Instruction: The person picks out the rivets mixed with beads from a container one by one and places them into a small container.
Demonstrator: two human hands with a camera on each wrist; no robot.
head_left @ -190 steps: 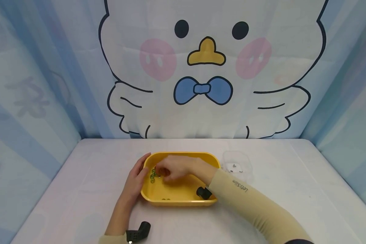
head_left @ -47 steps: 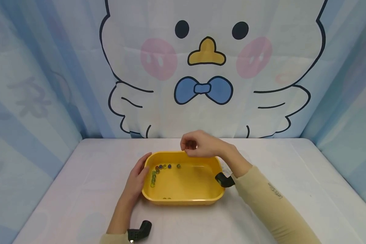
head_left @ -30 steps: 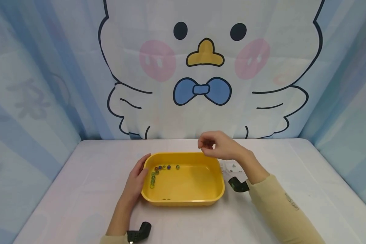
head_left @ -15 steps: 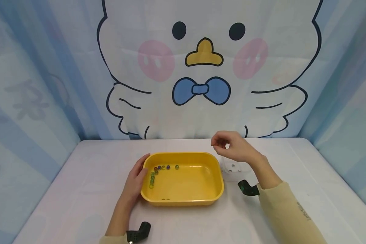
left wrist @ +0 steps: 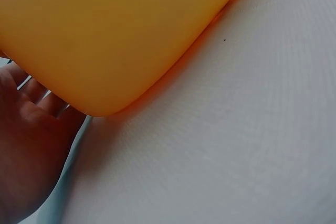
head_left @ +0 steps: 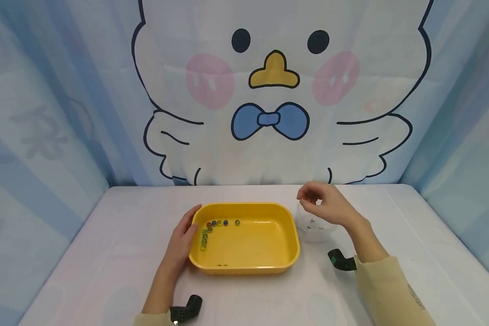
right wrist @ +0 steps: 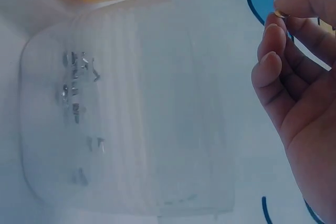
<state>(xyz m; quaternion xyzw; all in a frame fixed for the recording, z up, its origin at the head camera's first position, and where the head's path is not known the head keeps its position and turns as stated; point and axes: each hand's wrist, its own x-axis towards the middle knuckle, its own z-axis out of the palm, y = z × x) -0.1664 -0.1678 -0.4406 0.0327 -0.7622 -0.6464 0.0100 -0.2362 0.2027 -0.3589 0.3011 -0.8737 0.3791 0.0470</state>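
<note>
My left hand (head_left: 181, 237) lies against the left side of the yellow tray (head_left: 252, 253), thumb at the rim and fingers along the outer wall. The left wrist view shows those fingers (left wrist: 32, 88) partly hidden behind the tray. Several glass marbles (head_left: 204, 236), green, blue and reddish, form a bent line in the tray's far left part; one marble (head_left: 237, 222) sits apart. Over the clear plastic box (head_left: 315, 235) hovers my right hand (head_left: 330, 203). Its thumb and forefinger pinch a tiny gold-coloured shiny piece (right wrist: 280, 14), whose kind I cannot tell.
Small silvery metal pieces (right wrist: 75, 85) lie inside the clear box, just right of the tray. Black wrist cameras (head_left: 186, 309) sit on both wrists. A white cloth covers the table (head_left: 106, 271), and a printed curtain (head_left: 269, 154) hangs behind it.
From inside the tray, my right hand has risen and moved right, past the tray's far edge to above the clear box. The left hand and tray stay nearly in place.
</note>
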